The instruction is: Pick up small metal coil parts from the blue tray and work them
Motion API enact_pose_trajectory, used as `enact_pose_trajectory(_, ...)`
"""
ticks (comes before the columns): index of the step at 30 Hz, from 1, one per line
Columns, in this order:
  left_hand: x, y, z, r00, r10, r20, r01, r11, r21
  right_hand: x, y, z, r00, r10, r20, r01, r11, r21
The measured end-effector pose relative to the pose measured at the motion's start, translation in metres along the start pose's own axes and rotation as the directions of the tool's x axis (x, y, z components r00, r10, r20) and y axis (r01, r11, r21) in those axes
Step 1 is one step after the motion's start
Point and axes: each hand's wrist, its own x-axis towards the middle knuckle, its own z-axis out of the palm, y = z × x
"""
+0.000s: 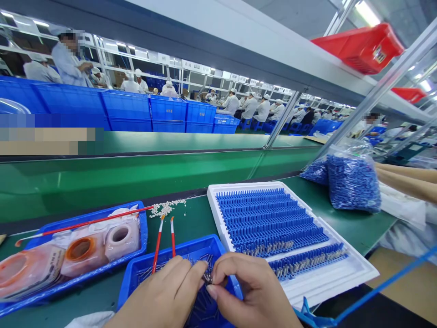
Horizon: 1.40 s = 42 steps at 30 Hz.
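Note:
Over a blue plastic bin holding many thin dark springs, my two hands come together. Dark coil springs sit at my fingertips; how many is too small to tell. My right hand pinches them between thumb and forefinger. Bent fingers of my left hand close on the other end, its thumb hidden. Two red-handled brushes lean on the bin's far edge. To the right, a white foam tray carries rows of upright blue plastic pieces; the nearest rows have metal springs on them.
At left, a blue tray holds wide-mouthed bottles and a long red brush. Small pale pieces lie behind. Bagged blue parts and another person's arms are at right. A blue cord crosses the lower right.

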Motion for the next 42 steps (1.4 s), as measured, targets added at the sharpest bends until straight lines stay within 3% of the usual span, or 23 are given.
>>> enact_pose_trajectory(4,0.003,0.003,0.000,0.994,0.057,-0.090,-0.054,0.998,0.039,-0.005,0.003,0.003,0.996,0.084,-0.009,-0.083,0.996,0.031)
enact_pose_trajectory(7,0.008,0.006,0.001,0.987,-0.067,-0.144,0.050,0.992,-0.118,-0.008,0.007,0.005,0.990,0.134,-0.037,-0.132,0.989,0.064)
enact_pose_trajectory(13,0.016,0.012,0.000,0.961,-0.278,0.008,0.230,0.781,-0.581,-0.012,0.016,0.015,0.973,0.221,-0.065,-0.189,0.927,0.324)
enact_pose_trajectory(16,0.016,0.015,-0.006,0.897,-0.433,0.083,0.377,0.653,-0.657,-0.013,0.019,0.020,0.962,0.204,-0.183,-0.101,0.885,0.455)
enact_pose_trajectory(18,0.015,0.017,-0.008,0.860,-0.490,0.140,0.446,0.593,-0.670,-0.015,0.019,0.021,0.933,0.268,-0.239,-0.098,0.831,0.547)
enact_pose_trajectory(22,0.012,0.020,-0.010,0.879,-0.445,0.174,0.434,0.591,-0.679,-0.018,0.012,0.025,0.907,0.381,-0.179,-0.197,0.761,0.618)
enact_pose_trajectory(27,0.013,0.023,-0.010,0.897,-0.421,0.132,0.389,0.614,-0.687,-0.023,0.013,0.032,0.950,0.271,-0.158,-0.125,0.790,0.600)
enact_pose_trajectory(30,0.012,0.020,-0.012,0.920,-0.385,0.073,0.335,0.677,-0.656,-0.021,0.012,0.021,0.977,0.180,-0.115,-0.101,0.865,0.491)
enact_pose_trajectory(32,0.009,0.016,-0.012,0.945,-0.326,0.024,0.275,0.754,-0.597,-0.015,0.008,0.009,0.992,0.092,-0.090,-0.063,0.958,0.281)
enact_pose_trajectory(34,0.006,0.013,-0.012,0.968,-0.251,-0.017,0.211,0.848,-0.486,-0.007,0.000,0.000,0.997,-0.055,-0.062,0.057,0.997,0.042)
enact_pose_trajectory(38,0.003,0.011,-0.013,0.993,-0.078,-0.089,0.059,0.978,-0.198,0.002,-0.010,0.000,0.965,-0.263,0.024,0.263,0.950,-0.171)
enact_pose_trajectory(42,0.003,0.012,-0.014,0.977,0.124,-0.171,-0.097,0.983,0.155,-0.004,-0.005,0.011,0.965,-0.259,0.037,0.257,0.912,-0.321)
